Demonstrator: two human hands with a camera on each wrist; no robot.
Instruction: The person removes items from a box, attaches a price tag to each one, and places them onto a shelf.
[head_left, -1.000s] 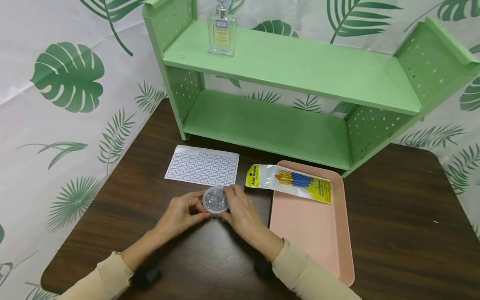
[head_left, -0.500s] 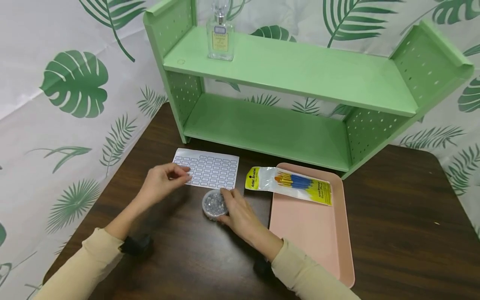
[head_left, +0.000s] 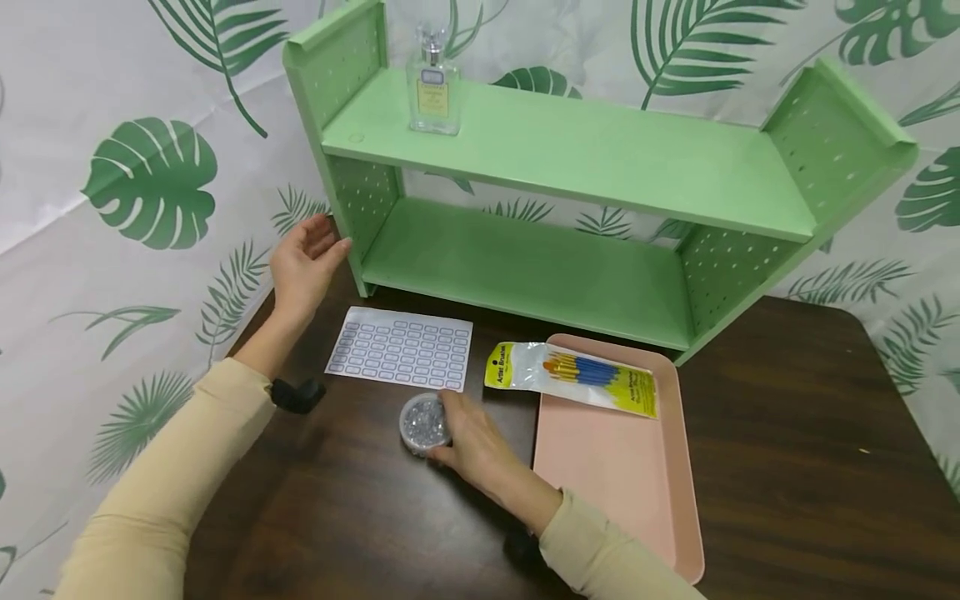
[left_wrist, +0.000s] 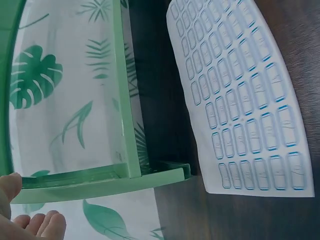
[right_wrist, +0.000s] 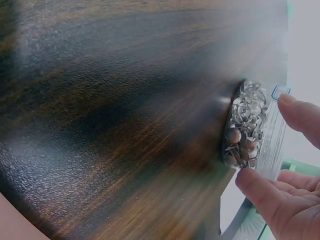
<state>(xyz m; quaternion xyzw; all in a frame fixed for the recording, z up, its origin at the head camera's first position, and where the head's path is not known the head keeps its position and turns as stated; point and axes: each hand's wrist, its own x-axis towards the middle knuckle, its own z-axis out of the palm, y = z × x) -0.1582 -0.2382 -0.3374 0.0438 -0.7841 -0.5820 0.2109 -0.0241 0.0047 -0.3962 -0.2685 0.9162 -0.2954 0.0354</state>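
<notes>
Beside the green shelf's left side panel, my left hand has its thumb at the front edge and its other fingers loosely bent outside; contact is unclear. In the left wrist view, the left hand shows fingertips apart from the panel edge. My right hand grips the right side of a round clear container on the table. Seen from the right wrist, thumb and fingers of the right hand hold this container, full of silvery metal pieces, with a small blue-edged label on its side.
A sheet of small labels lies behind the container. To the right, a packet of artist brushes rests across a pink tray. On the shelf's upper board stands a glass bottle.
My left hand has let go of the container and moved up and left, past the label sheet, to the shelf's side. My right hand keeps its hold on the container.
</notes>
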